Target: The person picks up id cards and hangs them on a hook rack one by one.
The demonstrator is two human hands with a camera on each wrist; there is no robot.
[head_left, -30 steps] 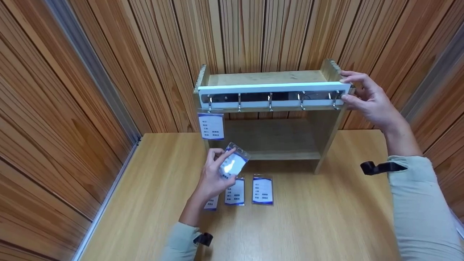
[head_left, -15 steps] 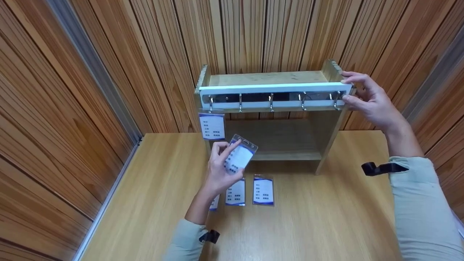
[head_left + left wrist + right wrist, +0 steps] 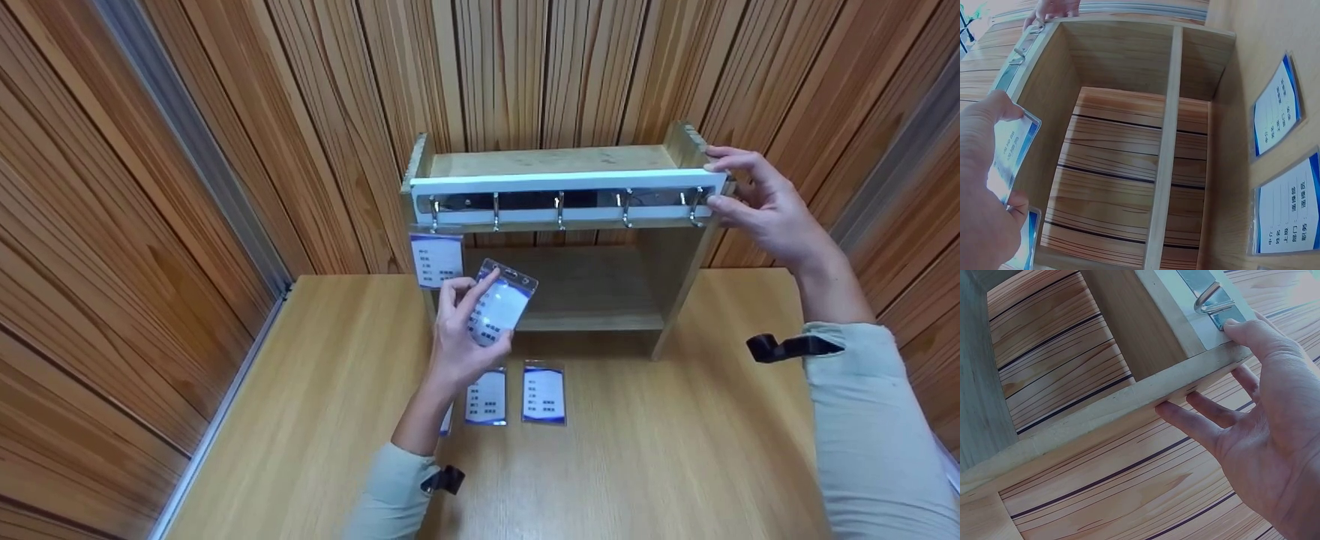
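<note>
My left hand (image 3: 456, 351) pinches a clear badge holder (image 3: 508, 306) with a blue-and-white card, tilted, in front of the wooden shelf. The badge's slotted top edge points up toward the hook rail (image 3: 525, 181), a white strip with several metal hooks. From the leftmost hook hangs another badge (image 3: 435, 255), its lower part behind my left fingers. At the rail's other end, my right hand (image 3: 776, 210) grips the shelf's corner. In the right wrist view its thumb lies on the rail beside a hook (image 3: 1213, 301), with fingers against the outer side panel (image 3: 1100, 402).
The wooden shelf (image 3: 592, 322) stands on the table (image 3: 637, 450) against a plank wall (image 3: 502, 75). Two badges lie in front of it, a middle one (image 3: 486, 405) and a right one (image 3: 544, 394). Another is mostly hidden behind my left wrist.
My left hand has moved up and slightly right with the badge, closer to the rail. My right hand stays in place on the shelf's corner.
</note>
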